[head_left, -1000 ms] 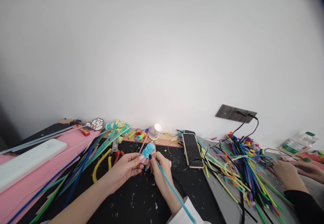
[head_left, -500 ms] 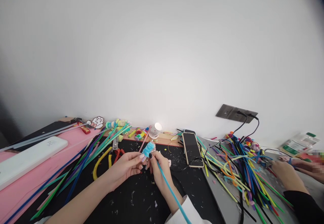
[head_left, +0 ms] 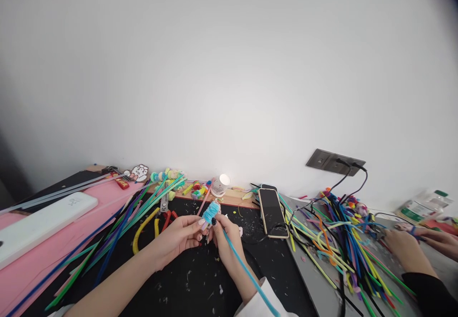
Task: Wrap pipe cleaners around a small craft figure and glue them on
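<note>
Little has been changed over the last second. The blue coil point(head_left: 211, 212) is held up between the two hands, over the black mat point(head_left: 189, 288) on the surface and in front of the paper cup point(head_left: 220, 185), much as in the earlier pictures. Its lower end is pinched by the left hand point(head_left: 181, 236), with the fingers drawn in close. The right hand point(head_left: 228, 236) is also closed narrowly, its dark-nailed thumb set against the coil's lower part. The blue strand point(head_left: 246, 270) is led out over the right hand and the white sleeve point(head_left: 263, 300) towards the bottom edge; only its trailing part has been shifted slightly. Where the strand meets the coil is hidden by the fingers, so whether they are joined cannot be told.

From this, the work is judged to be at the same stage: small adjustments are being made at the coil's lower end, and no step seems to have been completed. The yellow-handled pliers point(head_left: 141, 225) and the phone point(head_left: 274, 213) are left untouched on either side. Farther right, beyond the loose strands point(head_left: 343, 226), a dark-blue piece can now be made out by a co-worker's hands point(head_left: 404, 250).
</note>
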`<state>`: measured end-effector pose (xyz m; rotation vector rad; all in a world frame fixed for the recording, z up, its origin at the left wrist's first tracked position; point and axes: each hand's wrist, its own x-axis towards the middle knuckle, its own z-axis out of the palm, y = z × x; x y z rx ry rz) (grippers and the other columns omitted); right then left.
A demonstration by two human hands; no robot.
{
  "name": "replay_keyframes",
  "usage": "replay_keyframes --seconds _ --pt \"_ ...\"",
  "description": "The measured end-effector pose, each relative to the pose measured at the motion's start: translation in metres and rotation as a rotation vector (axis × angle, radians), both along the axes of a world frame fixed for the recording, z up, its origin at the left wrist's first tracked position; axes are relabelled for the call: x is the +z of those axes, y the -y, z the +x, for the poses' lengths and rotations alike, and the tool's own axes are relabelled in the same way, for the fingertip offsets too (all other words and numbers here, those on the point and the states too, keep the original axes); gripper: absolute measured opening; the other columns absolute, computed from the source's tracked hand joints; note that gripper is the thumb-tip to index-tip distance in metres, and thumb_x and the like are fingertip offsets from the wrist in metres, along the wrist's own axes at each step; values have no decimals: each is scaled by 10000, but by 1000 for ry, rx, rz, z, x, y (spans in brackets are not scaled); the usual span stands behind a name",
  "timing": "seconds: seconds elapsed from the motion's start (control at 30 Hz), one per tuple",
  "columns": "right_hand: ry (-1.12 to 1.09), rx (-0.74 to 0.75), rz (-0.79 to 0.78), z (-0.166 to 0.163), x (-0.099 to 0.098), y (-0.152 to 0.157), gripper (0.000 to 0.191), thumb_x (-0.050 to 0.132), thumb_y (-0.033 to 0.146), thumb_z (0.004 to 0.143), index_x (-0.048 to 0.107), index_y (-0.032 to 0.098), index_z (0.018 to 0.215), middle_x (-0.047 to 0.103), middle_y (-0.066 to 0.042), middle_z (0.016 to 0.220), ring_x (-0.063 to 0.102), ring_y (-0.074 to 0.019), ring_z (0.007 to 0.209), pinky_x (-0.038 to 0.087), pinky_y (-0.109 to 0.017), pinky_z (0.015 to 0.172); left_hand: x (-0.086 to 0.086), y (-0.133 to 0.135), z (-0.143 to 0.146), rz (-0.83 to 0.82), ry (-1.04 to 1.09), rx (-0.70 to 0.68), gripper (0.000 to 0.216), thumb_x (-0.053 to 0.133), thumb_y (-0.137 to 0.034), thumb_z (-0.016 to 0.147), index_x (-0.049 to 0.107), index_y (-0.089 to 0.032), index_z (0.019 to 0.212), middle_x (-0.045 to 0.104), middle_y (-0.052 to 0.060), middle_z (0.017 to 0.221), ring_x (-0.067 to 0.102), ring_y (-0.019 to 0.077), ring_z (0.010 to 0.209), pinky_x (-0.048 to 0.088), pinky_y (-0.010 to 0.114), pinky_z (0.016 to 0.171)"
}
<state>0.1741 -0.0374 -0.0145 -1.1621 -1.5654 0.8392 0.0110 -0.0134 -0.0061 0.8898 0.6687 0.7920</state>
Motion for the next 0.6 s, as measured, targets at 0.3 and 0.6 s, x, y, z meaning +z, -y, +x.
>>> replay_keyframes --seconds 0.3,0.6 --pt "-18 35 16 -3 4 2 381 404 438 954 603 172 768 480 48 467 415 -103 440 343 -215 485 -2 0 -1 -7 -27 10 260 771 -391 728 714 -151 810 627 8 762 520 71 613 459 191 614" --pt "0 -68 56 -5 0 1 267 473 441 898 674 320 769 513 -8 407 501 -157 371 361 -288 417 2 1 0 -15 -40 19 279 790 -393 703 728 -144 812 644 13 754 519 70 609 457 188 608"
